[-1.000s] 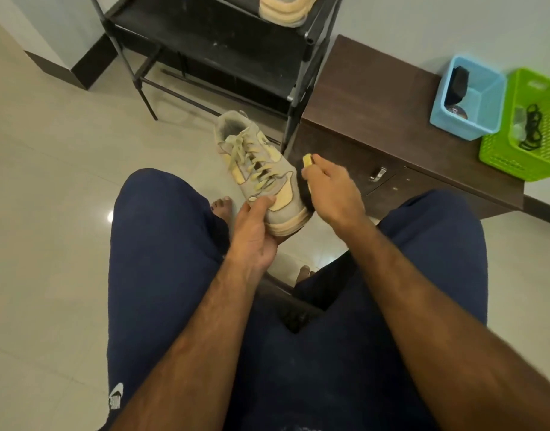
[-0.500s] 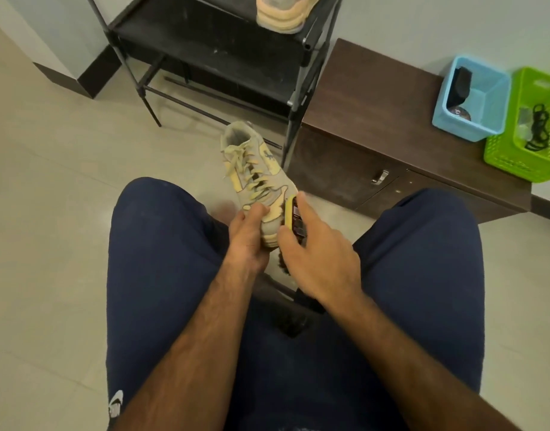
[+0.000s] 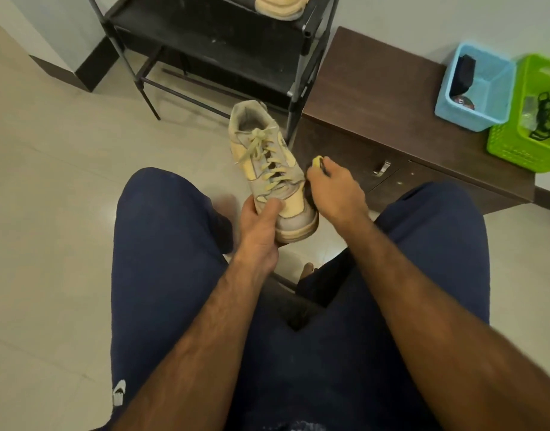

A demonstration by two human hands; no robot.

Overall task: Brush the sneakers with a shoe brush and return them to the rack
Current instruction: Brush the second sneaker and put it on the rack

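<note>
A grey and pale-yellow sneaker (image 3: 264, 163) is held above my knees, toe toward me and heel pointing away. My left hand (image 3: 258, 228) grips its toe end, thumb on top. My right hand (image 3: 335, 191) is closed around a small yellow shoe brush (image 3: 317, 162), pressed against the sneaker's right side; most of the brush is hidden by my fingers. The second sneaker (image 3: 281, 7) sits on an upper shelf of the black rack (image 3: 205, 42), only its sole edge in view at the top.
A dark brown low cabinet (image 3: 376, 98) stands right of the rack, with a blue basket (image 3: 475, 88) and a green basket (image 3: 528, 119) on it. My legs in navy shorts fill the lower frame. Pale tiled floor (image 3: 49, 181) lies to the left.
My right hand with the brush has swept from the sneaker's toe, near my left hand, up along its right side. The sneaker has turned a little straighter; my left hand keeps its grip.
</note>
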